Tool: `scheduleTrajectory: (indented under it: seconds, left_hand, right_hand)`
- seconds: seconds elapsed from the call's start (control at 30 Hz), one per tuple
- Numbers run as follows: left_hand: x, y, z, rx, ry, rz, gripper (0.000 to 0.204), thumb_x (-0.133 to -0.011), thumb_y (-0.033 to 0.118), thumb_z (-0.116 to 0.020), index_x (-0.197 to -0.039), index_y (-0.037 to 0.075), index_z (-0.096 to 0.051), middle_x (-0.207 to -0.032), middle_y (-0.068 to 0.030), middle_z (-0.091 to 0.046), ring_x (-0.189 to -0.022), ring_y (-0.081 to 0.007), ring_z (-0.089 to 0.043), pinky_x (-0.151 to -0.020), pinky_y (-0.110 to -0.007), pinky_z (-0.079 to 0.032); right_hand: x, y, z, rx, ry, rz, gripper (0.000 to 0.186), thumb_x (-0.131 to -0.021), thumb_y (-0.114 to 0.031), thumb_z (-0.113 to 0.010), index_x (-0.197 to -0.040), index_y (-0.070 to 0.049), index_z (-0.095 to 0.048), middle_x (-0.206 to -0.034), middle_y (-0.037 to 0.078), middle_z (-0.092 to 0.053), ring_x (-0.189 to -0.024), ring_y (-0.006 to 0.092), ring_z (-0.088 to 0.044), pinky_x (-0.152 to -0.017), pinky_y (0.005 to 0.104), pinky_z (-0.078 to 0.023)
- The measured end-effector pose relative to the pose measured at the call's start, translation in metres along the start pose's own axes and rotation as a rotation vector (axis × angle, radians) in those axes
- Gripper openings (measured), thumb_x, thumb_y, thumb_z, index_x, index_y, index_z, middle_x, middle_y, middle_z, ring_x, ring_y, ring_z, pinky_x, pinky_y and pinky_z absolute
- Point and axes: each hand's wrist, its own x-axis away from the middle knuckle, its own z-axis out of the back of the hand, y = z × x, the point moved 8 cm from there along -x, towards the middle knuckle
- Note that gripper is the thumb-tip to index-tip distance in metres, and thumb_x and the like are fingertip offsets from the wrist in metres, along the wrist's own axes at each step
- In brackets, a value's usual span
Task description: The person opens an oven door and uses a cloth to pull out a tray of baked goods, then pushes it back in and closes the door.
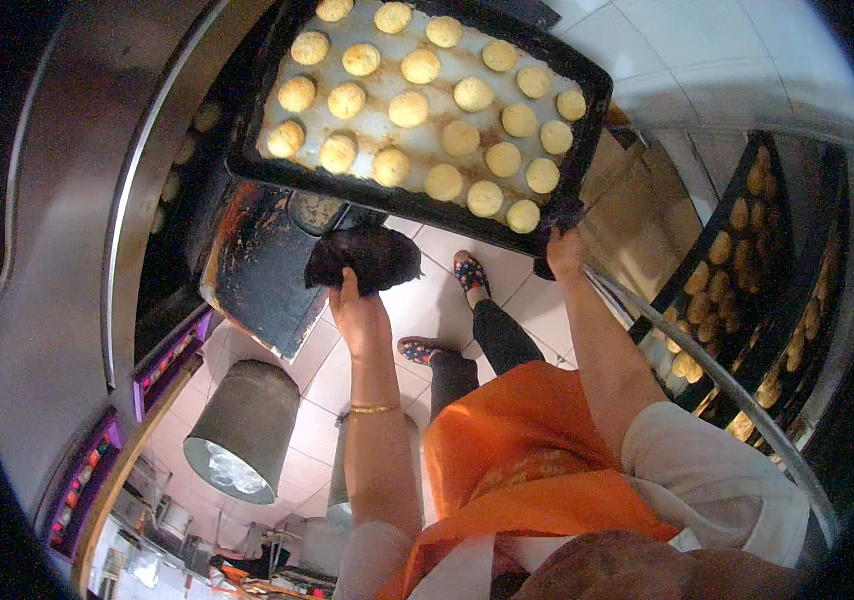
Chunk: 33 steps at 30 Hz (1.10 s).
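A black baking tray [417,203] carries rows of round, golden baked pieces [409,109] on a pale, browned liner. My right hand [565,252] is closed at the tray's near right corner, with a dark cloth [559,218] between hand and rim. Below the tray's near edge, my left hand [352,305] grips a bunched black cloth [362,258], its thumb lying on top. The fingers beneath that cloth are hidden. A small gap shows between this cloth and the tray rim.
A metal oven front [67,200] stands at left, with lit control panels [172,365]. Beside it juts a dark, scorched panel [267,265]. A lined bin [247,420] is on the tiled floor. At right, a rack rail [717,385] runs past trays of baked pieces [712,290].
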Motion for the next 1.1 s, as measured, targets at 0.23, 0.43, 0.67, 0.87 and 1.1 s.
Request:
scheduleTrajectory:
  seconds: [0.23, 0.43, 0.67, 0.87, 1.1]
  left_hand:
    - [0.089, -0.005, 0.041, -0.523, 0.044, 0.076, 0.035, -0.096, 0.016, -0.047, -0.125, -0.004, -0.046, -0.119, -0.0176, -0.054, -0.108, -0.0279, -0.053, -0.094, -0.036, -0.042]
    - [0.161, -0.018, 0.076, -1.718, -0.217, 0.046, 0.040, -0.081, 0.011, -0.058, -0.118, -0.002, -0.056, -0.103, -0.0293, -0.056, -0.095, -0.0436, -0.054, -0.084, -0.045, -0.045]
    - [0.209, -0.023, 0.078, -1.911, -0.360, -0.109, 0.035, -0.077, 0.016, -0.064, -0.104, -0.006, -0.058, -0.099, -0.0298, -0.058, -0.091, -0.0403, -0.058, -0.076, -0.047, -0.047]
    - [0.210, -0.029, 0.089, -1.833, -0.310, -0.010, 0.034, -0.077, 0.011, -0.061, -0.108, -0.004, -0.057, -0.096, -0.0293, -0.056, -0.090, -0.0448, -0.054, -0.079, -0.048, -0.046]
    - [0.195, -0.022, 0.091, -1.796, -0.248, 0.039, 0.039, -0.081, 0.007, -0.058, -0.118, -0.003, -0.055, -0.116, -0.0276, -0.052, -0.105, -0.0445, -0.050, -0.089, -0.046, -0.044]
  right_hand:
    - [0.049, -0.044, 0.004, -0.334, 0.067, 0.113, 0.034, -0.082, -0.027, -0.060, -0.090, 0.007, -0.060, -0.087, 0.029, -0.062, -0.084, 0.0446, -0.060, -0.073, 0.0490, -0.047]
    - [0.053, -0.082, 0.014, -0.492, 0.078, 0.141, 0.035, -0.083, -0.027, -0.061, -0.087, 0.008, -0.060, -0.085, 0.030, -0.062, -0.085, 0.0438, -0.060, -0.074, 0.0473, -0.048]
    - [0.036, -0.114, 0.016, -0.584, 0.069, 0.237, 0.032, -0.084, -0.025, -0.061, -0.096, 0.005, -0.060, -0.092, 0.028, -0.062, -0.091, 0.0431, -0.059, -0.079, 0.0471, -0.047]
    - [0.018, -0.110, -0.008, -0.555, 0.035, 0.252, 0.033, -0.085, -0.024, -0.060, -0.104, 0.003, -0.059, -0.097, 0.026, -0.062, -0.094, 0.0409, -0.059, -0.083, 0.0440, -0.046]
    - [0.020, -0.096, 0.027, -0.860, 0.176, 0.192, 0.034, -0.092, -0.024, -0.055, -0.102, 0.008, -0.056, -0.094, 0.024, -0.063, -0.085, 0.0331, -0.059, -0.079, 0.0399, -0.045]
